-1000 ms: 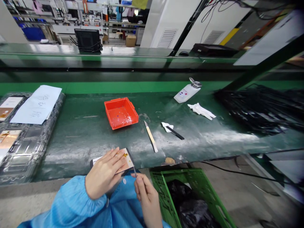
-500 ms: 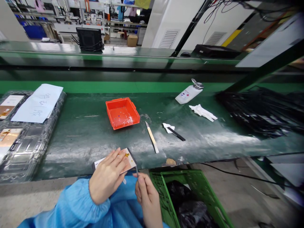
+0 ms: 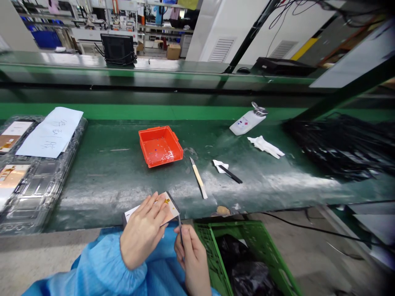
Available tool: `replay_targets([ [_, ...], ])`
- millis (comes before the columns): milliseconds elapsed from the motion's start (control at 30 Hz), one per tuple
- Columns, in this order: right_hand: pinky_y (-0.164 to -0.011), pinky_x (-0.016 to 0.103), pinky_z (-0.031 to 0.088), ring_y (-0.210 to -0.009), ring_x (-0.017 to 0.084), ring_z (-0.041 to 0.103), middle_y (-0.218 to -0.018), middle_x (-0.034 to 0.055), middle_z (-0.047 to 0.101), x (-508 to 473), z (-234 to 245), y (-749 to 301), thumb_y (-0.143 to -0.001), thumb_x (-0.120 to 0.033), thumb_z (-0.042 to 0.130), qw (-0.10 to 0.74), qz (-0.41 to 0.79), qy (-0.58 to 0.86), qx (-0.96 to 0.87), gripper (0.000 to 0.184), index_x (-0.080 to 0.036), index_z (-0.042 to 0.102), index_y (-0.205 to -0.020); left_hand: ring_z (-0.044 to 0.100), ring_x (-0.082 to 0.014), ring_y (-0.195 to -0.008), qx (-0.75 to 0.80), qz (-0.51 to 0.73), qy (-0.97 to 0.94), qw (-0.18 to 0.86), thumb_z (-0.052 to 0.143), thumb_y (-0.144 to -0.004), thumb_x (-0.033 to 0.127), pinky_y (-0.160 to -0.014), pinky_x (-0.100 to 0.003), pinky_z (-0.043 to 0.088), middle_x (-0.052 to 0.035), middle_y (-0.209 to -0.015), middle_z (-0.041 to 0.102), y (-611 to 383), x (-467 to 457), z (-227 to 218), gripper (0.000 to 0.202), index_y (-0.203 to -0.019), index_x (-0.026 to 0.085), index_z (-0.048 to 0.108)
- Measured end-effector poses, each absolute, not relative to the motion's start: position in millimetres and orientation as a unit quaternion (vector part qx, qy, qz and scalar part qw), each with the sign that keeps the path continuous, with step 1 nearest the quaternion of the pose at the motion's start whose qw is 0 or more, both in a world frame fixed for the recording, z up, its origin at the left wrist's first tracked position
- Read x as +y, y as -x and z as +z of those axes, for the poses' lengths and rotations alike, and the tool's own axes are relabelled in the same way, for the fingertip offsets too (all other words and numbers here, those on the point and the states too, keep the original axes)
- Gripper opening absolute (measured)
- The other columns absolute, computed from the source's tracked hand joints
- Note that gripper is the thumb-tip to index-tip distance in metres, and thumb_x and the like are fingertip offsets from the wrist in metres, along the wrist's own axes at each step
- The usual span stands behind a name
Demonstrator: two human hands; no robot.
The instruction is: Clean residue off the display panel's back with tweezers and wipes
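Left hand [image 3: 145, 232] flat, fingers extended close together, over a display panel [image 3: 168, 210] at the worktop's [image 3: 101, 185] near edge; right hand [image 3: 193, 255] pinching a slim tool [image 3: 180, 228], tip at the panel's corner beside it. Beyond the hands I see a red tray [image 3: 159, 151], and a pale-handled knife [image 3: 198, 180] ahead of the right.

Single head-worn cam, sits high on the near side of the green workbench [image 3: 105, 181], aimed forward and pitched down. Closest to lens: left hand [image 3: 143, 236] at 7 o'clock, right hand [image 3: 193, 255] at 6, crate [image 3: 273, 250] at 5. Bench spans mid-frame. Depth runs past monitor [image 3: 118, 48] at 11 to far shelving [image 3: 168, 29].
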State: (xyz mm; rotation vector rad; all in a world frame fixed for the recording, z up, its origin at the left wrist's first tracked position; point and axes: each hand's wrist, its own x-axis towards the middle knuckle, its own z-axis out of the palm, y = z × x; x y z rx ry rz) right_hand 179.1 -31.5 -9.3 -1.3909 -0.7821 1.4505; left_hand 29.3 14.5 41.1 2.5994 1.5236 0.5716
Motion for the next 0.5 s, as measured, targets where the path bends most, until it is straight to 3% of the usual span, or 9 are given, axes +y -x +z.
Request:
replay_targets([
  [333,-0.035,0.016,0.019,-0.043,0.005,0.028,-0.059,-0.0061,0.043,-30.5,-0.1,-179.8,-0.086,-0.057,0.057,0.458,0.596,0.576,-0.321,0.039,-0.021,0.050,-0.074,0.044,-0.0284,-0.132,0.500,0.188,-0.844,0.044,0.046,-0.094,0.021,-0.106,-0.045,0.045,-0.0123,-0.140,0.050,-31.0,13.8,42.0,0.034,-0.127,0.014,0.052],
  [500,-0.032,0.015,0.021,-0.039,0.005,0.023,-0.051,-0.0103,0.031,-30.6,-2.5,-178.2,-0.088,-0.060,0.052,0.465,0.634,0.551,-0.280,0.040,-0.021,0.055,-0.084,0.044,-0.0284,-0.132,0.503,0.193,-0.841,0.051,0.049,-0.093,0.021,-0.107,-0.044,0.045,-0.0122,-0.141,0.049,-31.4,13.3,42.4,0.034,-0.126,0.013,0.054],
])
